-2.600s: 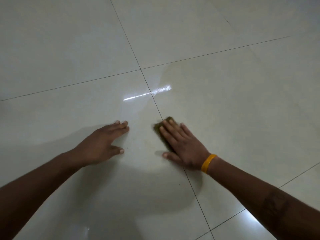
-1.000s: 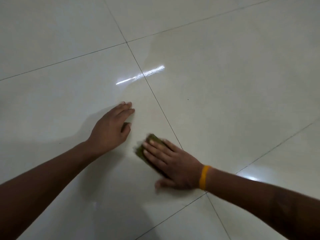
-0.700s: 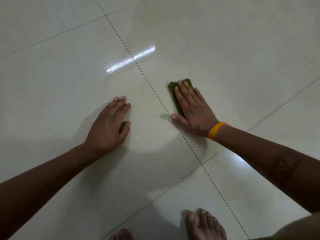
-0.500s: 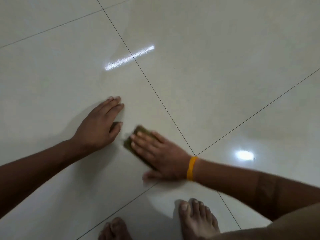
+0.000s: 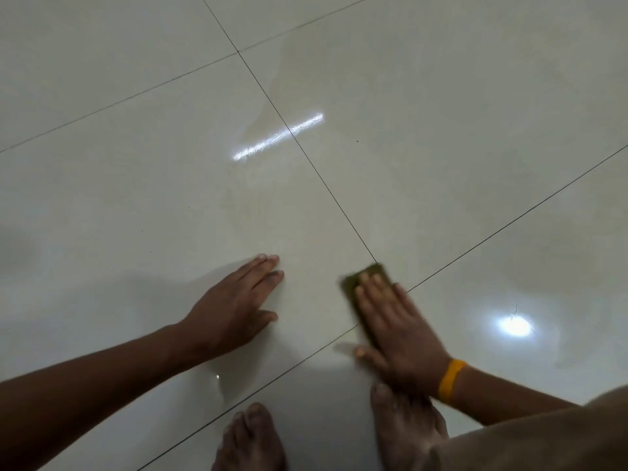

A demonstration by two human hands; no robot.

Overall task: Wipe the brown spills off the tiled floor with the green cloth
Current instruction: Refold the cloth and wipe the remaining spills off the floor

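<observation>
My right hand, with a yellow wristband, lies flat with straight fingers on the folded green cloth and presses it to the pale tiled floor beside a crossing of grout lines. Only the cloth's far and left edges show past my fingers. My left hand rests flat on the tile to the left, fingers straight, a hand's width from the cloth. A faint brownish wet film spreads over the tiles ahead of both hands. No distinct brown spill shows.
My two bare feet stand on the floor just below my hands, the right foot close under my right wrist. Bright light reflections lie on the tiles ahead and to the right.
My right hand has slid the cloth rightward from beside my left hand to the grout crossing, after sweeping back and forth. My left hand stayed planted. The view has tilted, showing my feet.
</observation>
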